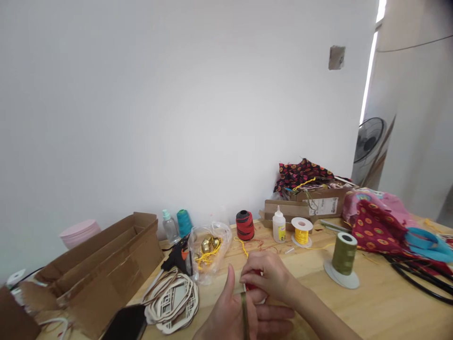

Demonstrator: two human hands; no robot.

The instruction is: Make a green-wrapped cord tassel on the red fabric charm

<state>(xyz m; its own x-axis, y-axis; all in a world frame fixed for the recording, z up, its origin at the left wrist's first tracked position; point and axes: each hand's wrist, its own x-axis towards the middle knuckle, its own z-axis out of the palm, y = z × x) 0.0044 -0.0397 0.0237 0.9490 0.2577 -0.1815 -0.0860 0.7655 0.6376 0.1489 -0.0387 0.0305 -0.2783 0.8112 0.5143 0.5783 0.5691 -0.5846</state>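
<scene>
My left hand (233, 311) is held palm up near the bottom edge, its fingers stretched out to the right and its thumb raised. A band of olive green thread (244, 315) passes across its palm. Above it, my right hand (271, 274) has its fingers closed in a pinch at the left hand's index finger; what they hold is hidden. A small red thing with a pale edge (250, 286) shows partly between the hands; its kind is unclear. To the right, a spool of olive green thread (344, 255) stands upright on the wooden table (304, 311).
Along the wall stand a red-and-black spool (245, 225), a glue bottle (279, 226) and a yellow cord spool (301, 233). A plastic bag with golden bells (210, 245), wooden cutouts (173, 302), a glue gun (175, 257) and a cardboard box (113, 269) lie left. Patterned cloth (377, 226) lies right.
</scene>
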